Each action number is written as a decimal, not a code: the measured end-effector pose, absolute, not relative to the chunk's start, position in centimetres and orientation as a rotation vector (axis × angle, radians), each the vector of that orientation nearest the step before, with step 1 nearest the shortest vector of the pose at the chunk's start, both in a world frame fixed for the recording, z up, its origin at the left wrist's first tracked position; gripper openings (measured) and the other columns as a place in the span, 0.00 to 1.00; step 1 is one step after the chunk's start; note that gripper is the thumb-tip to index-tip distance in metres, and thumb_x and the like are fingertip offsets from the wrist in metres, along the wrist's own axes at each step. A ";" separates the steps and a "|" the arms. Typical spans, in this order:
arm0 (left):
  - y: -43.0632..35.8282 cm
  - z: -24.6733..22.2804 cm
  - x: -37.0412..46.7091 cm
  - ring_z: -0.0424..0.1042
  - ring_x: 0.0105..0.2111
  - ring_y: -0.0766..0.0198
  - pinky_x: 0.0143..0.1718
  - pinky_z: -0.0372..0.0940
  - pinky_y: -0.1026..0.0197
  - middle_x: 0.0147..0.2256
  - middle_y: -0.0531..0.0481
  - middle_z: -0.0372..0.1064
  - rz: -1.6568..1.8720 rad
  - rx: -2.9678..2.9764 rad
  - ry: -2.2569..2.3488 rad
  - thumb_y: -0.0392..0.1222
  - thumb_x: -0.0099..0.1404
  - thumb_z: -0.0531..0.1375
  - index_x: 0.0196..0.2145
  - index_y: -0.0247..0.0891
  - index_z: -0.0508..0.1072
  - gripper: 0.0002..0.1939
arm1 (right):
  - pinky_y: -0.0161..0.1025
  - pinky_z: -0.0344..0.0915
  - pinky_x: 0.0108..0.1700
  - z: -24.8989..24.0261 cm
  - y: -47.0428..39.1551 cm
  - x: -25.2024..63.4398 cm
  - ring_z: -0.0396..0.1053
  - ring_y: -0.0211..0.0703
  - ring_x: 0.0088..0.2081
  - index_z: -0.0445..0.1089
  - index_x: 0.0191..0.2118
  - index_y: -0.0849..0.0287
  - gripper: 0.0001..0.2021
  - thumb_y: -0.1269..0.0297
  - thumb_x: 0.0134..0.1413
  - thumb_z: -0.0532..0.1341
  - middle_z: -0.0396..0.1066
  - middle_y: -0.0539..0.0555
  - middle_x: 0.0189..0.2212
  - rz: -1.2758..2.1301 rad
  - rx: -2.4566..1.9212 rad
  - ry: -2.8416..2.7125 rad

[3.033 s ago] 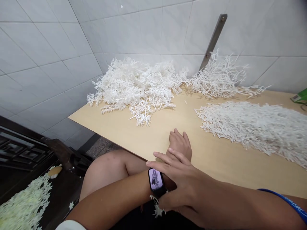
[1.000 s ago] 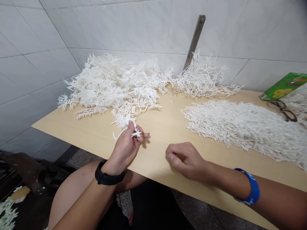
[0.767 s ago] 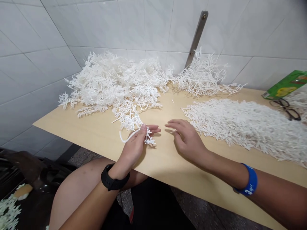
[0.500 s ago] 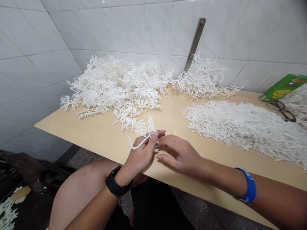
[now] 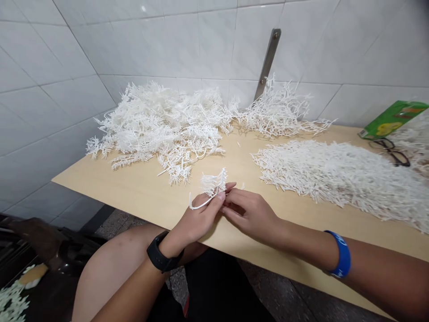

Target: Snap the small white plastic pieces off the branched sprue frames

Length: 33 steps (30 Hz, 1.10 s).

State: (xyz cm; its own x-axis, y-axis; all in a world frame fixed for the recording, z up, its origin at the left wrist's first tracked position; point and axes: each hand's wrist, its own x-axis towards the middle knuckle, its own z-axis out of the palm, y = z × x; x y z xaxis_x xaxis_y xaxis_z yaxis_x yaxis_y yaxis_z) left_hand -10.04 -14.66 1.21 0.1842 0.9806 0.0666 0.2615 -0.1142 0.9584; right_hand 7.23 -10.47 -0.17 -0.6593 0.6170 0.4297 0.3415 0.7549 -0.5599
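One white sprig [image 5: 213, 182] is held in the head view by the left hand [image 5: 201, 219], above the near edge of the bench [image 5: 150, 197]. The left grip is closed: the sprig is pinned under the thumb, its fringed part is pointed up and away, and its bare stem is curved out to the left over the back of the hand. The right hand [image 5: 253, 214] is placed close against the left fingertips, with its fingers bent and its thumb drawn near them; whether anything is gripped there cannot be told, since the tips are partly hidden.

A black strap [image 5: 164, 252] is worn on the left wrist and a blue band [image 5: 342, 255] on the right forearm. At the back left of the bench, a tangled pile [image 5: 161, 120] of white sprigs is heaped. Beside it, a bundle of stems [image 5: 278, 112] is leaned by a metal bar [image 5: 268, 62], which is fixed to the tiled wall [image 5: 134, 40]. To the right, a low heap [image 5: 338, 179] of short white pieces is spread. Farther right, glasses [image 5: 390, 152] are laid near a green box [image 5: 390, 120].
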 end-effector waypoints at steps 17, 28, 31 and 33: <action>-14.5 0.7 -10.5 0.75 0.32 0.60 0.40 0.68 0.59 0.31 0.46 0.77 1.196 1.230 1.248 0.53 0.67 0.58 0.33 0.35 0.79 0.19 | 0.32 0.49 0.26 0.5 -10.3 6.9 0.52 0.32 0.21 0.57 0.23 0.58 0.10 0.72 0.54 0.54 0.53 0.44 0.19 1.056 -0.742 -2.242; -13.2 0.2 -12.1 0.77 0.30 0.65 0.35 0.70 0.64 0.27 0.50 0.78 1.525 0.923 1.330 0.58 0.69 0.55 0.41 0.36 0.73 0.21 | 0.36 0.58 0.34 -0.4 -9.0 8.1 0.65 0.40 0.30 0.65 0.32 0.59 0.07 0.68 0.61 0.54 0.67 0.51 0.27 0.649 -0.909 -2.300; -13.4 0.1 -11.8 0.79 0.37 0.60 0.42 0.71 0.59 0.38 0.45 0.80 1.474 1.006 1.315 0.60 0.69 0.54 0.47 0.36 0.74 0.24 | 0.43 0.61 0.43 -0.8 -7.9 8.2 0.68 0.49 0.42 0.68 0.42 0.59 0.09 0.74 0.59 0.54 0.71 0.57 0.40 0.437 -1.056 -2.286; -13.4 0.1 -11.6 0.78 0.41 0.58 0.46 0.71 0.57 0.44 0.42 0.78 1.469 1.037 1.308 0.60 0.69 0.53 0.49 0.36 0.74 0.26 | 0.47 0.60 0.47 -0.7 -7.9 8.1 0.67 0.53 0.47 0.68 0.48 0.59 0.15 0.78 0.57 0.53 0.70 0.59 0.46 0.345 -1.071 -2.283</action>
State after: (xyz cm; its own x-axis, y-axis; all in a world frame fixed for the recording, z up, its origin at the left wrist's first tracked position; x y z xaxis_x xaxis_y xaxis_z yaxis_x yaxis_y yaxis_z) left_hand -11.59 -13.44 0.08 -0.2578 0.9658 0.0281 -0.0835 -0.0513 0.9952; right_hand 8.15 -7.93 -0.74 -0.5037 0.7660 0.3994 0.6139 0.6426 -0.4584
